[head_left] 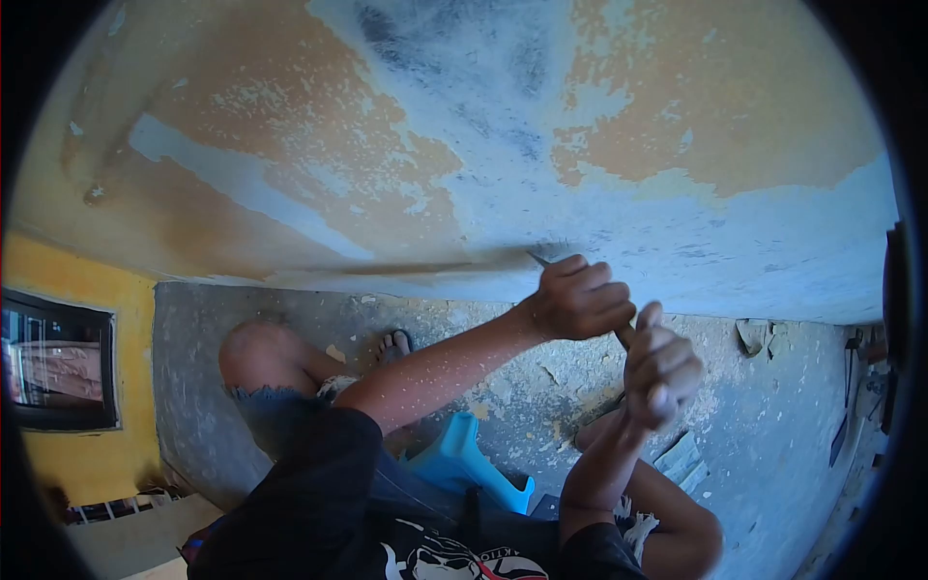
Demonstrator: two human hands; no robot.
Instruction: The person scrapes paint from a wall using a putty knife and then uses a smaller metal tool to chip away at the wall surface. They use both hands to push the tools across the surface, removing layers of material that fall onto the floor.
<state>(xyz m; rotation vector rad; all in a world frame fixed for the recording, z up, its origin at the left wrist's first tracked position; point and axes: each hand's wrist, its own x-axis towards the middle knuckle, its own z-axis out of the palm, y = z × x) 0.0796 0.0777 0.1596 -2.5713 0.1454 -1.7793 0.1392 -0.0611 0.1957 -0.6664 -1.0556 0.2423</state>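
My left hand [585,300] is closed in a fist around a scraper [537,259], whose thin dark blade tip sticks out against the lower wall [667,222]. Behind it, my right hand [662,372] is curled at the rear end of the scraper's handle; motion blurs it a little. Most of the tool is hidden by my fingers. Around the blade the wall shows pale grey where paint is gone, with dark marks. Patches of tan paint [358,145] with ragged edges remain higher up. Pale flecks dot my left forearm.
A blue plastic stool [464,464] stands between my legs. Paint chips and dust litter the grey floor [522,377], with larger flakes [681,464] by my right leg. To the left is a yellow wall [68,261] with a dark-framed opening [108,372]. Long dark items lean at the far right.
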